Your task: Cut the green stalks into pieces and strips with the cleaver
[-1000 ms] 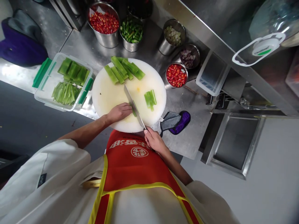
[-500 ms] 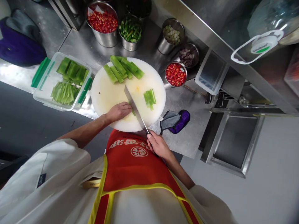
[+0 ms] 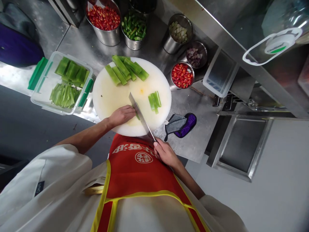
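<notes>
My right hand [image 3: 166,152] is wrapped round the handle of a kitchen knife [image 3: 143,120], its blade slanting up and left over the round white cutting board [image 3: 106,111]. Beside the blade, my left hand [image 3: 122,116] is closed with fingers pressed down on a piece of green celery [image 3: 137,117]. Most of that piece is hidden by the fingers and blade. Longer celery stalks [image 3: 120,71] lie in a pile at the board's far edge. Right of the knife is a small bunch of cut celery strips [image 3: 154,101].
Left of the board stands a clear container [image 3: 40,96] holding green pieces and strips. Behind are metal pots of chopped red chillies [image 3: 103,17], green chillies [image 3: 134,27], and pale pieces [image 3: 178,31]. A purple-grey cloth item [image 3: 181,125] lies at right, near a clear plastic tub [image 3: 220,74].
The knife and my right hand have shifted slightly down and right, the blade tip drawing nearer me. My left hand stays on the celery. The view has tilted a little.
</notes>
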Tool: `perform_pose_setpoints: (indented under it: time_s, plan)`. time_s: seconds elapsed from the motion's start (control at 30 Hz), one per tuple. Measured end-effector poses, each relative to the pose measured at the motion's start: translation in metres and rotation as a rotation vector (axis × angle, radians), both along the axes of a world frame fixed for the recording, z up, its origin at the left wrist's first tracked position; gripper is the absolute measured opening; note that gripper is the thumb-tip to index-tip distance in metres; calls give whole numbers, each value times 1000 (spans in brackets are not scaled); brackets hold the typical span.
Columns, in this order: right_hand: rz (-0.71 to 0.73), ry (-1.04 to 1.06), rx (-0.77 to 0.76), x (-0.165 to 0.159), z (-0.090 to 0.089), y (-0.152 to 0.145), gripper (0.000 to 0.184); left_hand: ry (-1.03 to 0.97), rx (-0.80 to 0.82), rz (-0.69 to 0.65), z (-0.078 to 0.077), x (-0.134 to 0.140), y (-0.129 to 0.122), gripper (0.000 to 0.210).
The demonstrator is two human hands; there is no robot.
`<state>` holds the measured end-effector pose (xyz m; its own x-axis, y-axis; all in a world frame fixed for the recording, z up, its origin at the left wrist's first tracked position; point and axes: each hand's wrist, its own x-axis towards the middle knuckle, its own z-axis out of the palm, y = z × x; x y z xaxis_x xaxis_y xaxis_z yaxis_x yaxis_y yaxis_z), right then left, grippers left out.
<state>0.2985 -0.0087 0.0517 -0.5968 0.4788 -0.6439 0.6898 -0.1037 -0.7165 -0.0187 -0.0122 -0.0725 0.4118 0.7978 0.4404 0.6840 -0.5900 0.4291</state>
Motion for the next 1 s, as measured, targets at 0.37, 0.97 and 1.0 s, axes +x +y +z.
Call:
perform_pose_setpoints:
  time_s: [0.37, 0.97, 1.0]
  plan:
    - [5, 3, 19, -15, -16, 5, 32, -12, -17, -13, 0, 0, 0, 27]
    - [-140, 272, -28, -10, -7, 3, 50, 72, 35, 15, -11, 3, 3, 22]
    - [-126, 279, 5, -7, -6, 1, 53, 60, 37, 37, -8, 3, 0, 21]
